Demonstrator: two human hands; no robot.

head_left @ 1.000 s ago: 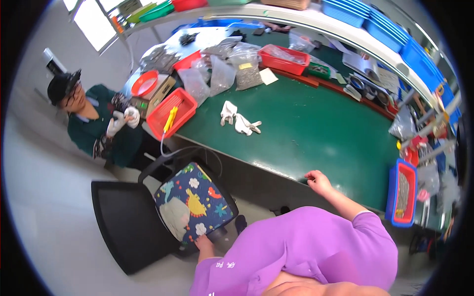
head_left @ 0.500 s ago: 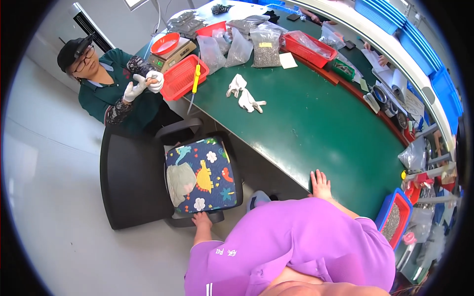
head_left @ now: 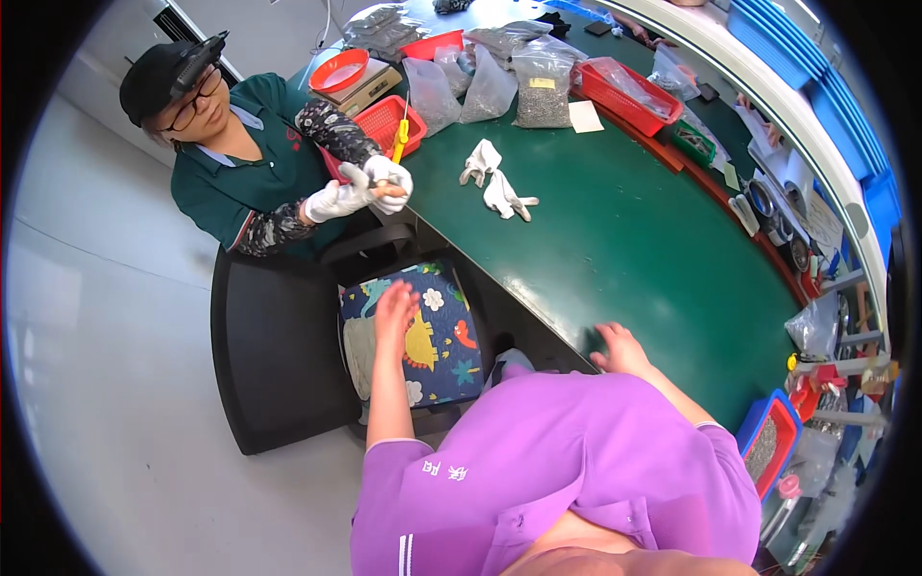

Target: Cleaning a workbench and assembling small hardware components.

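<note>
Head view: your left hand (head_left: 396,309) lies flat and released, fingers spread, on the patterned seat cushion (head_left: 423,336) of the black chair (head_left: 279,365), left of centre in the frame. Your right hand (head_left: 619,348) rests open on the near edge of the green table (head_left: 634,240), lower centre, grasping nothing. The cushion looks soft, light and pliable; judge it likely to sag if lifted at one corner, so take hold at two opposite edges. In the upper left, a co-worker's gloved hands (head_left: 370,187) hold a small item. White gloves (head_left: 495,182) lie on the table, upper centre.
</note>
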